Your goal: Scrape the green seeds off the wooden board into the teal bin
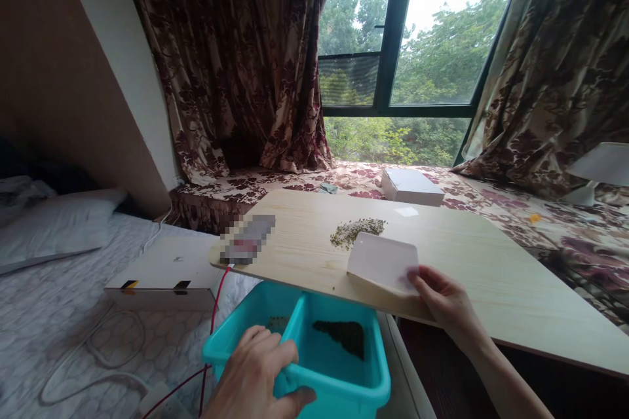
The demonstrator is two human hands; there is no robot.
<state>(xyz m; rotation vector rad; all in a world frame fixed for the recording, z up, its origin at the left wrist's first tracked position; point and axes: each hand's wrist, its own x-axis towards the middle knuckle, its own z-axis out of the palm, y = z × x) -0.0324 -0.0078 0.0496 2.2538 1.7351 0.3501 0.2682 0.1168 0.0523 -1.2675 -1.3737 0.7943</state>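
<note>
My left hand (260, 373) grips the near rim of a turquoise plastic bin (339, 380) held just below the front edge of a light wooden tabletop (466, 255). The bin has a divider, with a dark pile of small bits (344, 335) in its right half. My right hand (445, 301) pinches the corner of a white plastic scraper card (381, 263) tilted on the tabletop. Just beyond the card lies a small heap of greenish-brown seeds or crumbs (356, 232).
A blurred flat object (248, 239) lies at the table's left end, with a red cable (216, 314) hanging from it. A white box (411, 186) sits on the floral window seat. A bed with pillow (59, 226) is at left, with a white carton (162, 272) and white cables (93, 360).
</note>
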